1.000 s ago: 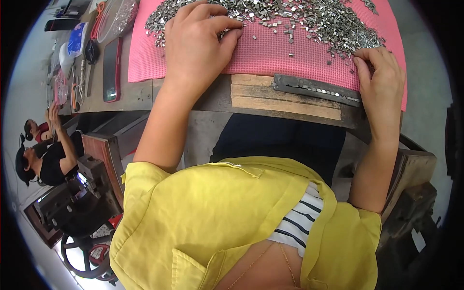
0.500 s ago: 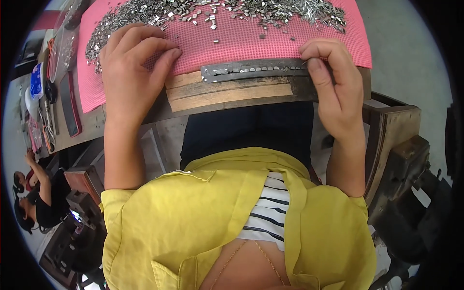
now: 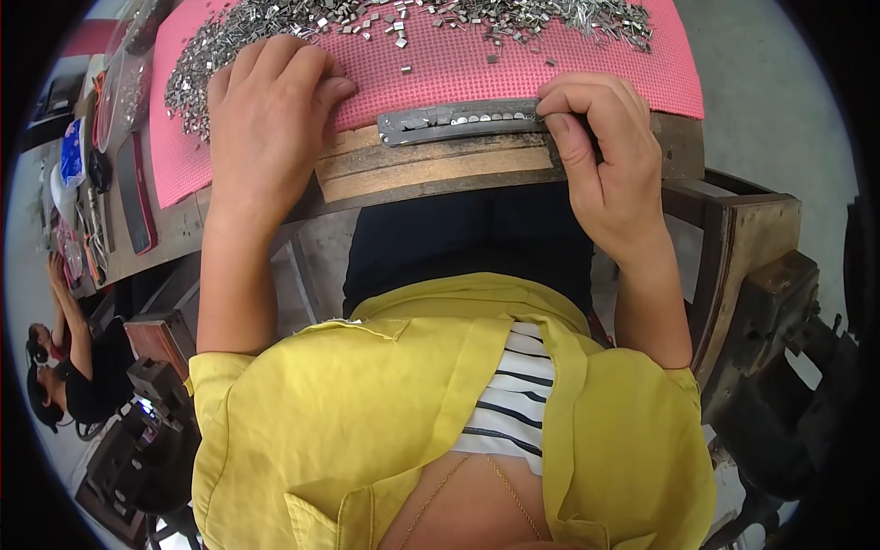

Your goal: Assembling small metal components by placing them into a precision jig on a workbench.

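A narrow dark metal bar [image 3: 426, 134] lies along the near edge of the pink mat, with a row of small shiny metal pieces [image 3: 486, 118] set in its slot. My right hand [image 3: 610, 151] is over the bar's right part, thumb and forefinger closed at the slot; whatever they pinch is too small to make out. On the mat to the left, my left hand [image 3: 275, 119] is curled, its thumb drawn in against the fingers, and anything between them is hidden. Beyond both hands spreads a heap of small metal parts [image 3: 458, 16], blocks and thin pins mixed.
The pink mesh mat [image 3: 440, 78] covers most of the wooden bench [image 3: 440, 174]. At left lie a dark phone with a red edge [image 3: 137, 197], a blue packet [image 3: 73, 151] and a clear bag [image 3: 124, 92]. Another person [image 3: 82, 367] sits at far left. Dark machinery [image 3: 779, 302] stands right.
My right hand has slid left along the bar, from its right end to further in. My left hand has shifted slightly right and turned, its fingers curling more.
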A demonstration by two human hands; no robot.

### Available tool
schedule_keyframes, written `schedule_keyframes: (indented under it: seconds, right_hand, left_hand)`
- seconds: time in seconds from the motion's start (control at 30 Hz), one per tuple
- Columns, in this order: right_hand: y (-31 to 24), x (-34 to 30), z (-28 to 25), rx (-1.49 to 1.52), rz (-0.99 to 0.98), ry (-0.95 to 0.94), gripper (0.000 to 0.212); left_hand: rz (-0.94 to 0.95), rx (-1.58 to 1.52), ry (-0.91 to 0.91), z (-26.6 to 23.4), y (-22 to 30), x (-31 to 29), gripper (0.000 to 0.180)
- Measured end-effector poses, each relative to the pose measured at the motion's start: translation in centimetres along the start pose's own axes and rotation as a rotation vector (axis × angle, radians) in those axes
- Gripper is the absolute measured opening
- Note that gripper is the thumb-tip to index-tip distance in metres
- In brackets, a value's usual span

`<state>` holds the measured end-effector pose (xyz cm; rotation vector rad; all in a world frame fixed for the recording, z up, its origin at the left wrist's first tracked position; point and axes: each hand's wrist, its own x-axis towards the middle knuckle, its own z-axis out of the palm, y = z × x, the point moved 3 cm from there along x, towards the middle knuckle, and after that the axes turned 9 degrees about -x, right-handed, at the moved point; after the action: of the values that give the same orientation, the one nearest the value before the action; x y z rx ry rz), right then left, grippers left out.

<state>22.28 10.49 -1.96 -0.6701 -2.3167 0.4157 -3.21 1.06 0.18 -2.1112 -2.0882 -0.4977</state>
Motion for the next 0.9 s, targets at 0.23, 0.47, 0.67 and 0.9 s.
schedule_keyframes:
  seconds: [0.23, 0.47, 0.67, 0.9]
  right_hand:
    - [-0.1, 0.2, -0.1, -0.018, -0.017, 0.01, 0.011]
    - [-0.4, 0.1, -0.3, -0.053, -0.033, 0.004, 0.013]
    - [-1.2, 0.2, -0.3, -0.251, -0.149, 0.047, 0.02]
    - [-1.5, 0.3, -0.2, -0.504, -0.256, 0.091, 0.019]
  left_hand:
    - [0.045, -0.081, 0.135, 0.0, 0.1, -0.2, 0.017]
    - [0.068, -0.1, 0.092, -0.8, 0.5, -0.3, 0.008]
    - [0.041, -0.093, 0.097, -0.6, 0.9, -0.3, 0.008]
    - [0.053, -0.378, 0.221, -0.2, 1.8, -0.2, 0.008]
